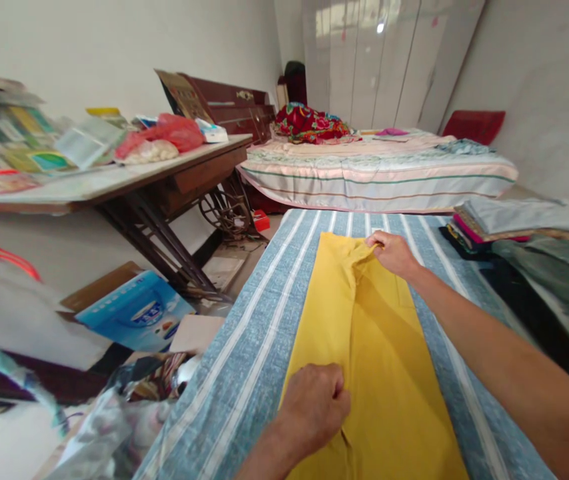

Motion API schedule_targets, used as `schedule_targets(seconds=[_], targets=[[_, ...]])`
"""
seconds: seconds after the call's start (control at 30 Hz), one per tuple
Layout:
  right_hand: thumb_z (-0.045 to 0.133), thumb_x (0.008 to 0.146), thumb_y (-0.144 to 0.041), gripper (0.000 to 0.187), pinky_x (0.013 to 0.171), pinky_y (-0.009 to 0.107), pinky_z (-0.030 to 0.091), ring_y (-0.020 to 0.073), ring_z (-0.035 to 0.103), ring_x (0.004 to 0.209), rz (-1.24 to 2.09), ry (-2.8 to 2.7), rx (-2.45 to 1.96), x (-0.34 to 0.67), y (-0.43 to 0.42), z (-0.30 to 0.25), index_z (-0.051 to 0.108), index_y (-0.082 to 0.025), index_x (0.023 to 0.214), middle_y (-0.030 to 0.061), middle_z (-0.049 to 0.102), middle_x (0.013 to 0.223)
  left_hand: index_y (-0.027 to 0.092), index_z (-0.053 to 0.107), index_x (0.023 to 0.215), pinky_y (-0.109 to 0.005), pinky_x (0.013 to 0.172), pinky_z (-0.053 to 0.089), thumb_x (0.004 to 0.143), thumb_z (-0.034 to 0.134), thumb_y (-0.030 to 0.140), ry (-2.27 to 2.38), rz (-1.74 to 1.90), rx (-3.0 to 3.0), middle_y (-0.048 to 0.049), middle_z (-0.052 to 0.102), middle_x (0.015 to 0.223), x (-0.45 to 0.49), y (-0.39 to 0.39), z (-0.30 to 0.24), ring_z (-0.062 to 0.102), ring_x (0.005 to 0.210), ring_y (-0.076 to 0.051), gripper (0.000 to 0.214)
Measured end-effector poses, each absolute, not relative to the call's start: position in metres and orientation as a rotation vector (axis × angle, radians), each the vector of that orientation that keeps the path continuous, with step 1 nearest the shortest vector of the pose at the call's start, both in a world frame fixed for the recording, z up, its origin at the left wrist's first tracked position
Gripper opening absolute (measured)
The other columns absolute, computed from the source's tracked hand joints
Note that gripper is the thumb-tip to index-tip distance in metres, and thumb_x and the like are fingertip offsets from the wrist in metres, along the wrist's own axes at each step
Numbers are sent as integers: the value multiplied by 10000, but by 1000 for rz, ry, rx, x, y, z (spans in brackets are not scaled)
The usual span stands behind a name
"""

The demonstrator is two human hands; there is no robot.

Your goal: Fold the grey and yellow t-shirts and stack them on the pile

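Note:
A long yellow cloth lies lengthwise on a blue surface with white stripes. My right hand reaches to the cloth's far end and pinches a folded edge there, fingers closed on the fabric. My left hand is near me, fingers curled and gripping the cloth's near part, where a crease runs down the middle.
A stack of folded fabrics lies at the right. A bed with a red patterned bundle stands beyond. At the left is a treadle sewing table piled with bags and boxes; a blue carton and plastic bags lie on the floor.

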State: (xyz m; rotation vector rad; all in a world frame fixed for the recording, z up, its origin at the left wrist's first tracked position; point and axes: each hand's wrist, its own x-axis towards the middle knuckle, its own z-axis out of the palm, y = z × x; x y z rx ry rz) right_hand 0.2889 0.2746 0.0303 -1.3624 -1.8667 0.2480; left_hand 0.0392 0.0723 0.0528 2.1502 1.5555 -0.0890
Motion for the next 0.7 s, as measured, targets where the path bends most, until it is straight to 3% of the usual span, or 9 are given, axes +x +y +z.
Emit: schedule_targets(seconds=[0.17, 0.3, 0.4, 0.53, 0.7], targets=[[384, 620, -49, 256, 743, 268, 422, 169, 589, 777, 246, -1990, -1377, 300, 256, 1, 581, -198, 691, 21, 642, 753, 213, 606, 680, -231, 542, 307, 755, 481, 286, 1575, -86, 2120, 4, 636, 657, 43, 68, 36, 571, 635, -151, 163], [375, 626, -13, 341, 779, 283, 433, 172, 592, 846, 223, -2055, -1387, 301, 253, -22, 618, -189, 789, 38, 655, 844, 207, 579, 657, -220, 523, 285, 746, 484, 267, 1563, -64, 2095, 23, 614, 628, 39, 69, 30, 545, 600, -125, 144], [380, 628, 14, 420, 843, 285, 423, 163, 577, 933, 199, -2118, -1382, 299, 253, -26, 635, -195, 889, 39, 654, 936, 200, 559, 656, -215, 508, 270, 690, 530, 245, 1580, -83, 2063, 39, 587, 600, 39, 69, 32, 522, 576, -114, 63], [398, 628, 20, 402, 840, 274, 427, 167, 562, 935, 182, -2212, -1391, 298, 247, -17, 649, -189, 863, 44, 642, 881, 200, 555, 718, -204, 509, 296, 661, 563, 204, 1551, 11, 2043, 52, 564, 601, 39, 62, 35, 510, 575, -105, 57], [451, 661, -13, 372, 976, 403, 349, 239, 501, 1056, 166, -2286, -1398, 285, 210, 4, 649, -164, 937, 103, 626, 970, 198, 567, 835, -190, 584, 414, 755, 552, 239, 1471, 409, 2005, 21, 602, 732, 18, 42, 31, 552, 646, -101, 91]])
